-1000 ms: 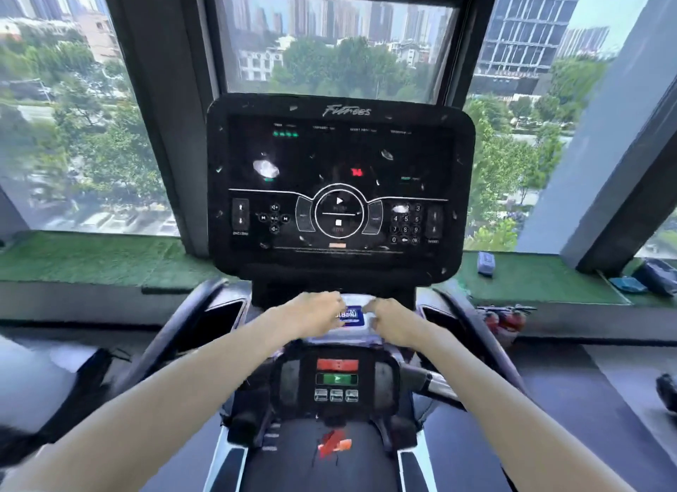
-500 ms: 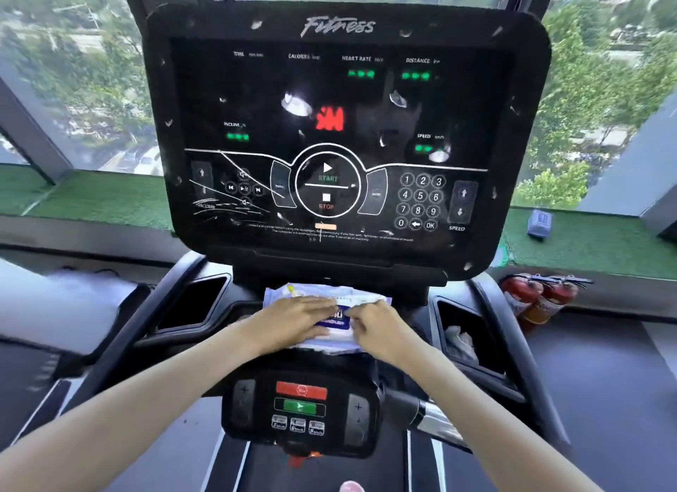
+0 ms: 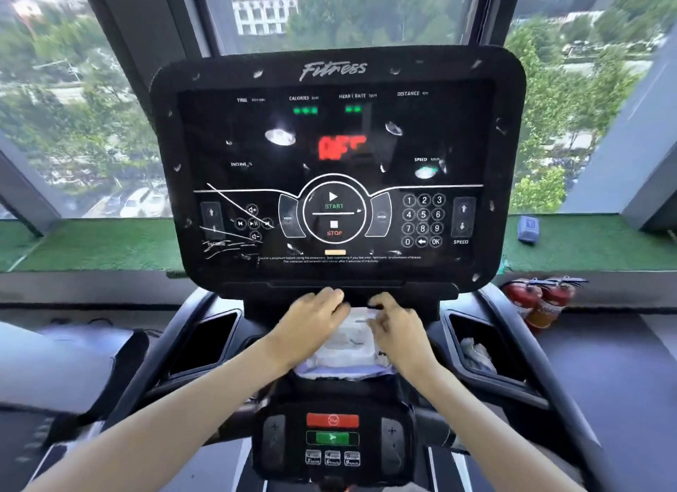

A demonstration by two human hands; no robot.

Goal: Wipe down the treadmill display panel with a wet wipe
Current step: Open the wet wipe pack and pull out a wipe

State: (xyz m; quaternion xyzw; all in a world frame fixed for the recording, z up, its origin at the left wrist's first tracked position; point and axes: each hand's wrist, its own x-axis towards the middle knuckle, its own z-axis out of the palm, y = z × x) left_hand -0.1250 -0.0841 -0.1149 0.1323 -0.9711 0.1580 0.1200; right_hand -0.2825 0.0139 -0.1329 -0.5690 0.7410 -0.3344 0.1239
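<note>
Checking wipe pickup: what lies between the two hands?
The head view shows the white wet wipe pack between the left hand and the right hand, just below the display panel; the right hand's fingers seem to pinch its top.

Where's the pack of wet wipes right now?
The wipe pack lies at centre in the head view, on the ledge just below the display panel, between the left hand and right hand.

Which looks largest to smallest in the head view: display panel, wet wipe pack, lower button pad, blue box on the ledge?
1. display panel
2. lower button pad, though nearness to the camera inflates it
3. wet wipe pack, partly covered
4. blue box
</note>
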